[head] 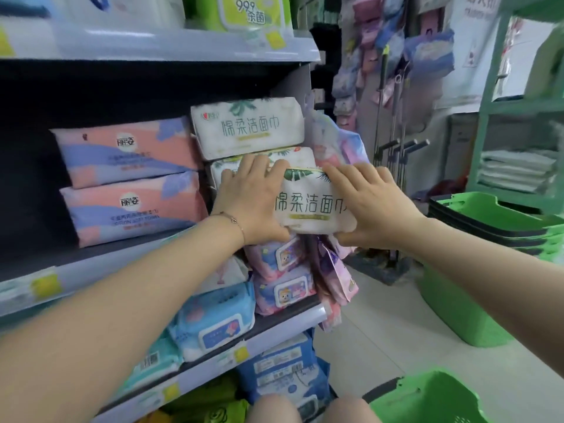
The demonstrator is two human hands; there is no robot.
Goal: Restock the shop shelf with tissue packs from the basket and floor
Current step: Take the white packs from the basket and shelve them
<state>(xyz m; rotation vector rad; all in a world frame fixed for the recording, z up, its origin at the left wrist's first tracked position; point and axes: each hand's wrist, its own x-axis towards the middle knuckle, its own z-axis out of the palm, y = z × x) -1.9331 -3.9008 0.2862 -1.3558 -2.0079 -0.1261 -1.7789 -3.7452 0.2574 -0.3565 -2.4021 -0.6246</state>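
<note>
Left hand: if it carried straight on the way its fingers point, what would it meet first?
Most likely the lower stacked white pack; the left hand has its fingertips right at it, though depth is unclear.

Bright, even indoor light with a cool cast, soft and without hard shadows; only the recess [30, 184] at far left sits dark. The top shelf [183, 47] is smeared with blur and faintly glary, while print on the white pack [311, 206] reads sharp. Wide-angle bowing stretches the near edges
</note>
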